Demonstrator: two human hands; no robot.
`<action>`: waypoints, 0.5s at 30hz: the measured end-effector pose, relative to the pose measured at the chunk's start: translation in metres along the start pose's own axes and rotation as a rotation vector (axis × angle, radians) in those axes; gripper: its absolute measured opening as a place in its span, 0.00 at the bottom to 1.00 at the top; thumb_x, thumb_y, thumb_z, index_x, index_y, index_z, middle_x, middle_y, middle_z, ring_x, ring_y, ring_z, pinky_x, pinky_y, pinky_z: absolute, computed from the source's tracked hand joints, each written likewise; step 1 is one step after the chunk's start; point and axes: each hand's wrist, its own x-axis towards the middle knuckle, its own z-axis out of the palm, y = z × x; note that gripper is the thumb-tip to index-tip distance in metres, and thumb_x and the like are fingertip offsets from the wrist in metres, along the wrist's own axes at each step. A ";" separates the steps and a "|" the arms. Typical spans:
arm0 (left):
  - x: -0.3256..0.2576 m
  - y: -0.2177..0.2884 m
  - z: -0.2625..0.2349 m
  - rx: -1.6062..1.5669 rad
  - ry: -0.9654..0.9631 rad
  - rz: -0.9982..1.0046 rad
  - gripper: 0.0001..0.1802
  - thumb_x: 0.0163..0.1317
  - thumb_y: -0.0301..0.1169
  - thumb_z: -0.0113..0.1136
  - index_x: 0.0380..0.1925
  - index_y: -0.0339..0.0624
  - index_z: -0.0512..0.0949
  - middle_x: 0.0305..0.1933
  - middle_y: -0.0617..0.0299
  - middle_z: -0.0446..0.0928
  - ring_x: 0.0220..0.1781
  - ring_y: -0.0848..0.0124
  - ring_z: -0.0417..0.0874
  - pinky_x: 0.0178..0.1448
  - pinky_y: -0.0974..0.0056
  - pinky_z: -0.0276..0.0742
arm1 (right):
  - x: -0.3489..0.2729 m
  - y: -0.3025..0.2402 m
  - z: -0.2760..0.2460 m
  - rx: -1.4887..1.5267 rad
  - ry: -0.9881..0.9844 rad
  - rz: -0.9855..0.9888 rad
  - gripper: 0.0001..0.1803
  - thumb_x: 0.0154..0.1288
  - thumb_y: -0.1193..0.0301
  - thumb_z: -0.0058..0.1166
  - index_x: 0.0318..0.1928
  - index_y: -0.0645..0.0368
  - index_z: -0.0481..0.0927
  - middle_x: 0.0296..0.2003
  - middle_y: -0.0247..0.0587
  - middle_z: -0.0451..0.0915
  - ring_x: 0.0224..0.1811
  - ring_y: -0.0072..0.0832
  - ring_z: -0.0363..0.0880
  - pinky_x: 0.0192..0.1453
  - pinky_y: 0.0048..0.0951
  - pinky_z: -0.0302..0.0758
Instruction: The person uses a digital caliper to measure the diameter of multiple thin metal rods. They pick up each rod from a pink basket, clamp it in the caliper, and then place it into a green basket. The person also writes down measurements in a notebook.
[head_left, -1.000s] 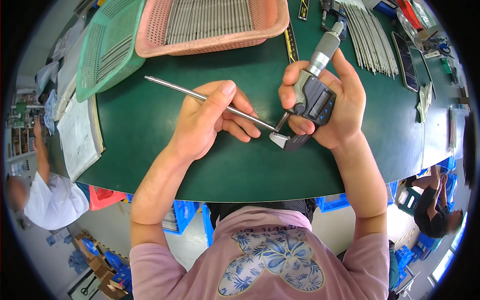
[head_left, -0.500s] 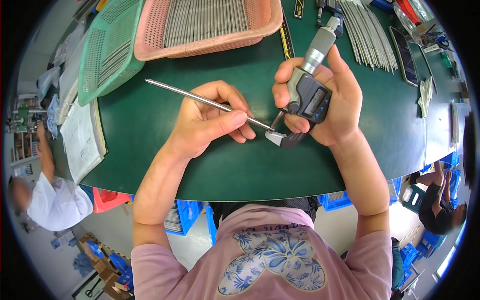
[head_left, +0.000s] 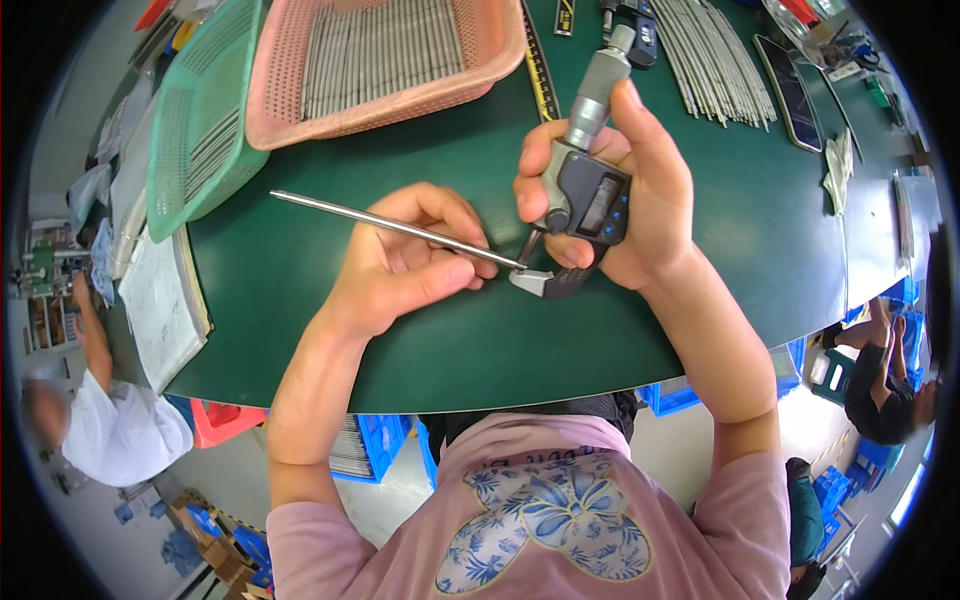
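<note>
Slim metal rod (head_left: 397,230) held between thumb and fingers of the left hand (head_left: 385,275), grip closed on its shaft, right-hand end at the measuring gap of the digital micrometer (head_left: 595,195); the right hand's (head_left: 655,205) grip is wrapped round the frame, display turned up, presumably to steady the gap and leave the reading visible. Both sit above the green surface (head_left: 470,360), pink basket (head_left: 390,115) beyond. Versus one second ago: left thumb, then raised across the rod, now lies along its near side; rod end remains at the gap.
</note>
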 end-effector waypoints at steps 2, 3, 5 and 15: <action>-0.001 -0.007 0.004 -0.024 -0.037 0.019 0.11 0.51 0.19 0.57 0.36 0.33 0.70 0.39 0.56 0.71 0.38 0.70 0.77 0.42 0.68 0.76 | 0.000 0.001 0.001 0.014 0.011 0.015 0.37 0.58 0.40 0.30 0.29 0.65 0.74 0.20 0.44 0.76 0.10 0.24 0.66 0.14 0.20 0.64; 0.000 -0.012 0.008 -0.032 -0.041 0.025 0.11 0.51 0.18 0.57 0.36 0.33 0.70 0.40 0.56 0.71 0.39 0.70 0.77 0.43 0.68 0.76 | 0.000 0.002 0.001 -0.029 0.008 -0.003 0.37 0.60 0.40 0.25 0.33 0.63 0.71 0.22 0.47 0.74 0.08 0.26 0.63 0.11 0.20 0.64; 0.001 -0.013 0.009 -0.044 -0.046 0.029 0.10 0.53 0.17 0.55 0.36 0.33 0.70 0.40 0.56 0.71 0.39 0.71 0.77 0.42 0.69 0.76 | 0.000 0.001 0.001 -0.024 0.006 -0.007 0.37 0.60 0.39 0.25 0.33 0.64 0.71 0.22 0.47 0.74 0.08 0.26 0.63 0.12 0.20 0.64; -0.002 -0.010 0.013 -0.026 0.048 -0.023 0.06 0.54 0.19 0.55 0.33 0.34 0.71 0.35 0.57 0.73 0.35 0.73 0.77 0.37 0.70 0.78 | 0.001 0.004 -0.001 0.047 -0.020 0.012 0.38 0.60 0.41 0.27 0.32 0.67 0.73 0.21 0.43 0.76 0.09 0.25 0.66 0.15 0.21 0.65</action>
